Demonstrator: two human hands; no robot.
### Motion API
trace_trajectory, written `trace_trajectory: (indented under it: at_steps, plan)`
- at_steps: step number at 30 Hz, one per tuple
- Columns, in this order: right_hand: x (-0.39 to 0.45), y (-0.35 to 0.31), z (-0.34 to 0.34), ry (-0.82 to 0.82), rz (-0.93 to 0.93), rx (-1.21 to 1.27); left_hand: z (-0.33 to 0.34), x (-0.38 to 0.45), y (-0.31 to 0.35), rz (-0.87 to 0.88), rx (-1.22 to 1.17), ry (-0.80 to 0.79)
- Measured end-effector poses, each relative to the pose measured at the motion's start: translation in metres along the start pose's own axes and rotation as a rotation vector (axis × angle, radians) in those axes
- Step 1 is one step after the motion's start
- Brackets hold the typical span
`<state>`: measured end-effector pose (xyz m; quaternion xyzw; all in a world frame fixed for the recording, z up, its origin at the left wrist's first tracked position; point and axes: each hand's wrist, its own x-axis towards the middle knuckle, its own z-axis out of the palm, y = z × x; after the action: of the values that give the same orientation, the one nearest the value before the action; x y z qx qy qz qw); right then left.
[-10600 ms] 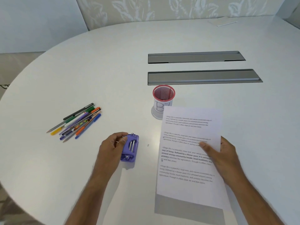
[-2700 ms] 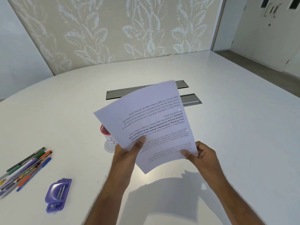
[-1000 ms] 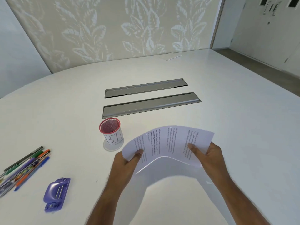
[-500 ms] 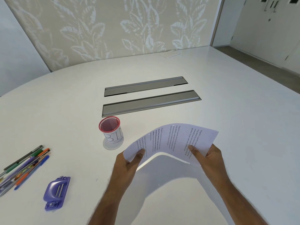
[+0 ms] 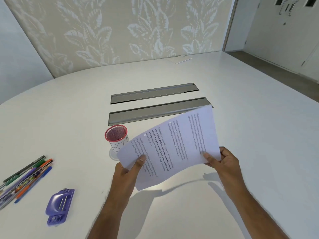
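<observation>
The left hand (image 5: 127,171) and right hand (image 5: 224,164) are each pinching an edge of the printed sheet (image 5: 177,144), thumbs on top, above the table (image 5: 259,135); a light, level grip is likely sparing creases

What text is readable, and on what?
"way of living. Defined by a slower pace, it is centered around strong community bonds, local traditions, and primary": bold lines on the printed sheet.
"BT", handwritten, partly hidden: on the red mesh pen cup.
Other sheet text: too blurred to read.
</observation>
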<state>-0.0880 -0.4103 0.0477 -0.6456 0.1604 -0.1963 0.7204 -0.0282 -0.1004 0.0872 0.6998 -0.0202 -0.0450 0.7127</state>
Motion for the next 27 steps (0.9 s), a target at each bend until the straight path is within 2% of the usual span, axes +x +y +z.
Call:
trace_trajectory:
  at_steps: [4, 11, 16, 27]
  plan:
    - [0.003, -0.005, 0.007, -0.034, 0.047, 0.248, 0.001, -0.002, 0.007, 0.039, -0.045, -0.009]
    - [0.005, -0.014, 0.028, -0.072, 0.109, 0.434, 0.006, -0.009, 0.006, -0.009, -0.186, -0.008]
    - [0.013, -0.029, 0.033, -0.061, 0.044, 0.423, 0.008, -0.014, 0.003, -0.064, -0.269, 0.011]
    - [0.04, -0.057, 0.027, -0.114, -0.03, 0.256, -0.001, -0.027, 0.004, -0.009, -0.286, -0.015]
